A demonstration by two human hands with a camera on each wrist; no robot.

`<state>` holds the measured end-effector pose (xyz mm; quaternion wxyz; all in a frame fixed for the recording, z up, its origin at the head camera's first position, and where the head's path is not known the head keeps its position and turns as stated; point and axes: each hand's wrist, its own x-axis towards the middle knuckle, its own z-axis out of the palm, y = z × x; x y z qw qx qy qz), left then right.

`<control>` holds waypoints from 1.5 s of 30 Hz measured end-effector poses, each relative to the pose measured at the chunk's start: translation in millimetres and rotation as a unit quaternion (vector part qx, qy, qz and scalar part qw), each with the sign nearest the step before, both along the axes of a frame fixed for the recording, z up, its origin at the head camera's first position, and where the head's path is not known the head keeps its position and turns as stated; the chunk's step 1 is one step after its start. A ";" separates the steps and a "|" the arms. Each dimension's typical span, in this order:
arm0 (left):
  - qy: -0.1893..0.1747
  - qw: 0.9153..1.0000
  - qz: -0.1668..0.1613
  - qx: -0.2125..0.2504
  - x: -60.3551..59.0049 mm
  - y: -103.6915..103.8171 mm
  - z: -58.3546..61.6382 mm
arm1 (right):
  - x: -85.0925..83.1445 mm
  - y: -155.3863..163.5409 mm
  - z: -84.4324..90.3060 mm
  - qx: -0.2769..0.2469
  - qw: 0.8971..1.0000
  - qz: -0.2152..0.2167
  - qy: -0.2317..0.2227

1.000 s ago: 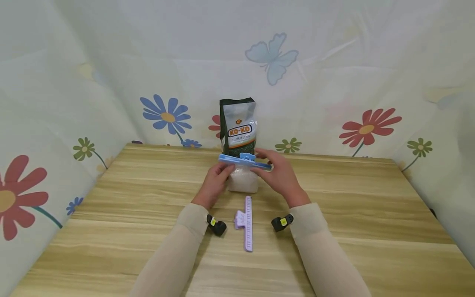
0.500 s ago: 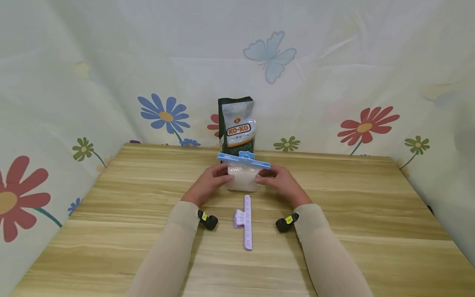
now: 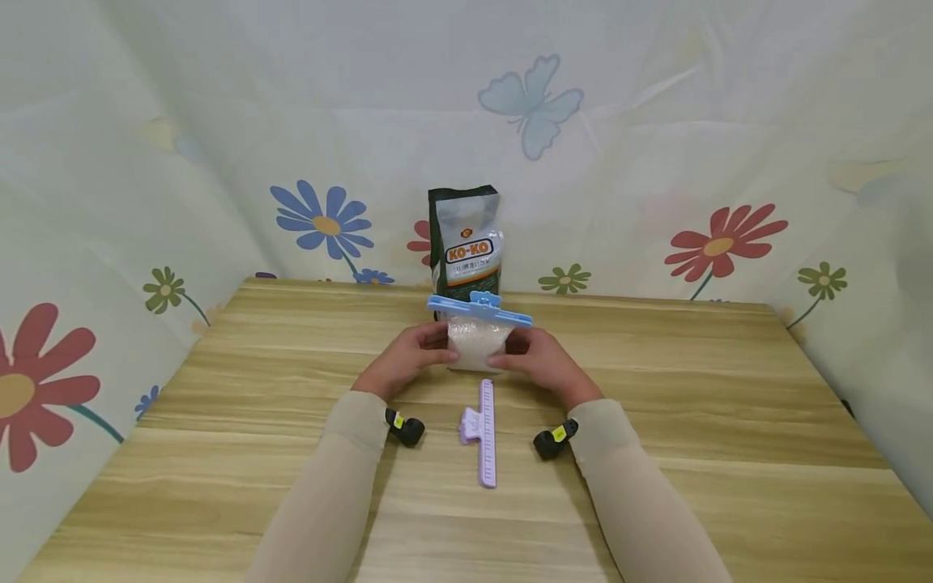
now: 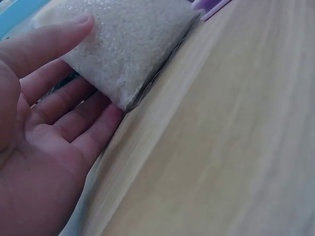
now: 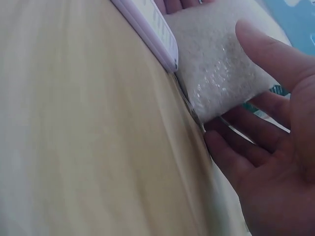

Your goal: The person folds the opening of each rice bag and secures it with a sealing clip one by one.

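Note:
A small clear bag of white rice (image 3: pixel 475 344) stands upright on the wooden table (image 3: pixel 692 405), its top closed by a light blue clip (image 3: pixel 479 310). My left hand (image 3: pixel 417 355) holds the bag's left side and my right hand (image 3: pixel 530 358) its right side. In the left wrist view the left hand (image 4: pixel 64 113) has its thumb on the front of the bag (image 4: pixel 128 44) and its fingers behind. The right wrist view shows the right hand (image 5: pixel 275 162) cupping the bag (image 5: pixel 216 64) the same way.
A lilac clip (image 3: pixel 481 433) lies lengthwise on the table between my forearms, just in front of the bag. A dark KO-KO packet (image 3: pixel 466 243) stands behind the bag at the table's far edge. Flower-printed cloth walls close in the back and sides.
Both hands came down from the blue clip to the bag's sides and have closed in around it. The bag has stayed upright in about the same place.

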<state>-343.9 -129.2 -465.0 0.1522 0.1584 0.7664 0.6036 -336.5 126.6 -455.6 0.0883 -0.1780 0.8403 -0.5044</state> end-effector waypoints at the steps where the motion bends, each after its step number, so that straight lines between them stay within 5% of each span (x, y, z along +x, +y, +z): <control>1: 0.002 1.000 0.001 0.002 -0.4 0.7 -0.4 | 0.4 -0.8 0.3 0.001 1.000 -0.002 0.002; 11: 0.032 0.999 -0.023 -0.023 2.3 22.4 1.6 | 0.6 -1.0 -0.6 -0.054 0.998 -0.036 -0.026; 17: 0.027 0.999 -0.026 -0.037 6.0 29.8 7.3 | -4.4 9.9 -3.9 -0.106 0.991 -0.067 -0.052; 22: 0.035 0.998 -0.022 -0.042 1.9 27.1 1.0 | -7.9 27.4 -2.3 -0.140 0.982 -0.108 -0.063; 35: 0.022 0.999 0.014 -0.031 3.3 20.0 0.0 | -13.6 71.2 0.0 -0.139 0.972 -0.183 -0.047; 45: 0.010 1.000 0.026 -0.013 3.2 17.7 1.1 | -12.4 93.9 6.0 -0.132 0.960 -0.232 -0.078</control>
